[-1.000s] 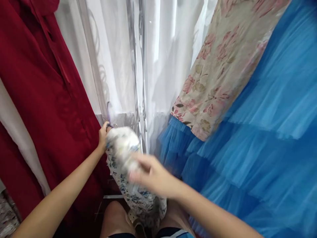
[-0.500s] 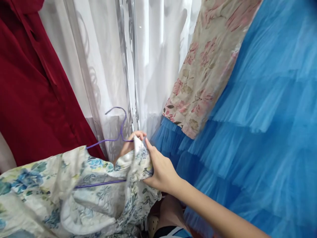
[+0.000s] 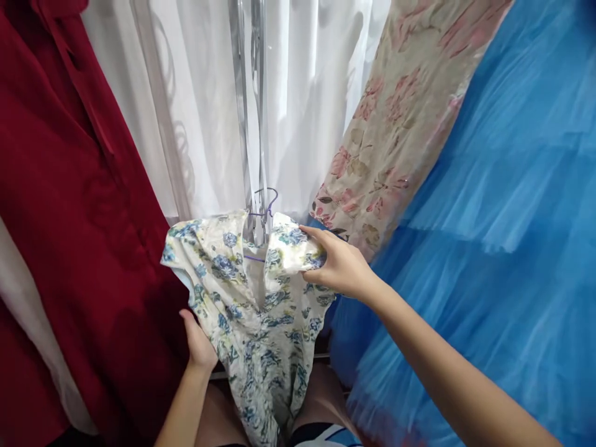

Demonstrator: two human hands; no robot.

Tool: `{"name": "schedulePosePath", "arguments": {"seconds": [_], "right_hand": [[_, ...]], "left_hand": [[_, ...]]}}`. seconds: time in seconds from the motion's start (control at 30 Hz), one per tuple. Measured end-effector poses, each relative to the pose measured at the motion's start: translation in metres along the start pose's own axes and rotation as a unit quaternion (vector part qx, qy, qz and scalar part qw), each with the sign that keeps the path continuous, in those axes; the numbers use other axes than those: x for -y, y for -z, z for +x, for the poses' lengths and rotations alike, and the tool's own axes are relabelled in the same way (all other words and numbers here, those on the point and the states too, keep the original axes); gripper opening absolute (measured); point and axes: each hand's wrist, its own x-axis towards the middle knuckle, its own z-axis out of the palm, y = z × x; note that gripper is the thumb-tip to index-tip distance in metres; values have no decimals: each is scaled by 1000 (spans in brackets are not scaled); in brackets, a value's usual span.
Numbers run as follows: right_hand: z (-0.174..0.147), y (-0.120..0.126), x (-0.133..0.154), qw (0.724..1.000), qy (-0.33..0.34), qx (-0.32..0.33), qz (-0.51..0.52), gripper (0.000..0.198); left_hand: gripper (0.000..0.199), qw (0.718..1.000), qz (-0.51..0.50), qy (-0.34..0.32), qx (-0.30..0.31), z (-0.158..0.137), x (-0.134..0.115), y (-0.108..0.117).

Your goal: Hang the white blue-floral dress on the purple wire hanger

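A sleeveless white dress with blue and green flowers [image 3: 246,335] faces me upright on a thin purple hanger [image 3: 274,197]. The hanger's hook stands above the open V neckline, and part of its bar shows inside. My right hand [image 3: 342,264] is closed on the dress's shoulder on the right, thumb below and fingers above. At the left side of the dress, below the armhole, is my left hand [image 3: 200,341]. Its thumb sticks up, away from the cloth, while its other fingers are hidden behind the dress.
A dark red garment [image 3: 93,217] hangs at the left. On the right hang a beige garment with pink flowers [image 3: 367,167] and a tiered blue tulle dress [image 3: 488,261]. White curtains [image 3: 205,124] and vertical metal poles [image 3: 254,99] are behind. My legs [image 3: 321,397] show below.
The dress has swung from lying sideways at the left to upright in front of me. My left hand has moved from near the hanger to the dress's left side. The right hand keeps its shoulder grip.
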Motion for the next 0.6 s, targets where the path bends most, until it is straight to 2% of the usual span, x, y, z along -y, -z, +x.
{"name": "schedulePosePath", "arguments": {"seconds": [0.07,0.1,0.2,0.27,0.33,0.43,0.47,0.53,0.6], "right_hand": [[0,1,4,999,40,13,-4,89],[-3,1,3,998,57,23,-6,91],[-14,-2,-5,994,96,57,1,94],[-25,-10,-10,994,109,30,11,92],[-44,-25,-10,992,106,-45,50,85],[-90,-63,2,966,47,-160,200,61],[-109,-77,6,951,12,-169,258,45],[-144,-106,15,922,-103,-82,363,17],[-172,-128,23,882,-186,23,433,22]], "left_hand": [[72,993,-85,58,-63,-18,24,-1],[70,988,-108,87,-72,-28,36,-3],[73,983,-105,142,-48,-59,63,-15],[70,980,-113,153,-52,-77,69,-22],[71,980,-118,150,-61,-91,67,-29],[73,983,-105,145,-41,-104,55,-37],[72,984,-97,147,-34,-108,50,-40],[70,985,-80,152,-25,-115,42,-47],[68,985,-73,155,-11,-122,35,-55]]}}
